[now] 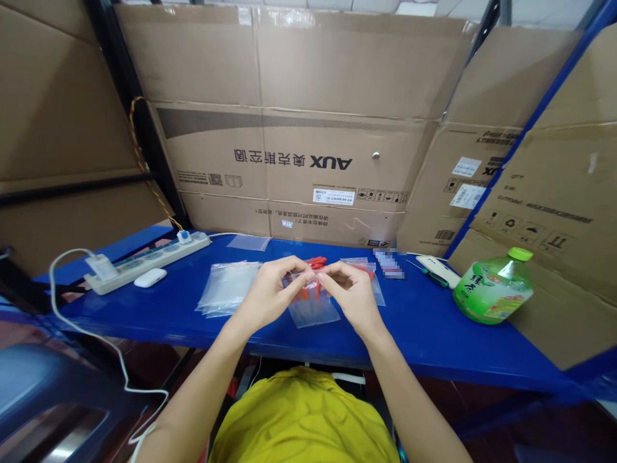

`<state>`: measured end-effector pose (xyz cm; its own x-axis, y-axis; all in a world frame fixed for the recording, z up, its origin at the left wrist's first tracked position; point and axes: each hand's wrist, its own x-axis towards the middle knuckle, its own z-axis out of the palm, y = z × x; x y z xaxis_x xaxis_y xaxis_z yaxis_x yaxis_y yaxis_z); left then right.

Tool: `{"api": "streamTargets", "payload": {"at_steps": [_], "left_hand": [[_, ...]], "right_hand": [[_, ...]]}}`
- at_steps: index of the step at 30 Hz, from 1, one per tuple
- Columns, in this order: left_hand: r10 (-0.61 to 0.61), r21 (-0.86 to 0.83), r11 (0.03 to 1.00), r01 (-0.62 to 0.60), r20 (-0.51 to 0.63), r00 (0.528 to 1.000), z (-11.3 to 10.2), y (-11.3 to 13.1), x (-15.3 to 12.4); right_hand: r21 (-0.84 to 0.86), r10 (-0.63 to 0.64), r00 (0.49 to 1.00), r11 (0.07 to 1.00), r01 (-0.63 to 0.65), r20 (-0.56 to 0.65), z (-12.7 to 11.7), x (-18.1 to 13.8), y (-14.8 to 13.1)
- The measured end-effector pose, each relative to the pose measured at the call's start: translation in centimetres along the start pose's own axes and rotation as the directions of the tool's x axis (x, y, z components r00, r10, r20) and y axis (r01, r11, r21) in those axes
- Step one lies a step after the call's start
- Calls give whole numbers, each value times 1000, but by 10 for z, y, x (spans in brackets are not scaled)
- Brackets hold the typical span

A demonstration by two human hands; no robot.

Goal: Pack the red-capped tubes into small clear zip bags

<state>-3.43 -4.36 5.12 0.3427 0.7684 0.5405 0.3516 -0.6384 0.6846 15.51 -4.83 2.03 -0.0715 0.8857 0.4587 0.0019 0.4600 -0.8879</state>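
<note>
Both my hands are raised just above the blue table (pixel 424 334), pinching the top edge of a small clear plastic bag (pixel 311 305) that holds several red pieces. My left hand (pixel 270 286) grips the bag's left corner with thumb and fingers closed. My right hand (pixel 349 289) pinches the right corner the same way. The bag hangs between them, its lower part resting on the table. More red pieces (pixel 317 262) lie on the table just behind my fingers.
A stack of empty clear bags (pixel 225 288) lies left of my hands, one more bag (pixel 249 242) near the wall. A power strip (pixel 144 260), white earbud case (pixel 150 278), green bottle (pixel 494 289) and screwdriver (pixel 434 276) sit around. Cardboard boxes (pixel 299 128) back the table.
</note>
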Motion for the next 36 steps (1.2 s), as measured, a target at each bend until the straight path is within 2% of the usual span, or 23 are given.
{"api": "streamTargets", "payload": {"at_steps": [5,14,22,28,36], "left_hand": [[36,7,999,-36,25,999,-1,-1,-1],[67,73,995,-69,32,997,-3,0,-2],[128,97,986,-132,46,991,-1,1,-4],[155,128,979,-156,18,988,1,3,-5],[111,97,989,-108,-19,994,-5,-1,-2]], "right_hand": [[-25,-26,1000,999,26,-17,-2,0,-5],[35,-21,998,999,19,56,-7,0,-5],[-43,-68,996,997,71,66,-8,-2,-9],[-124,-121,992,984,125,39,-3,-5,-14],[-63,-107,993,993,104,-47,-6,-1,-9]]}}
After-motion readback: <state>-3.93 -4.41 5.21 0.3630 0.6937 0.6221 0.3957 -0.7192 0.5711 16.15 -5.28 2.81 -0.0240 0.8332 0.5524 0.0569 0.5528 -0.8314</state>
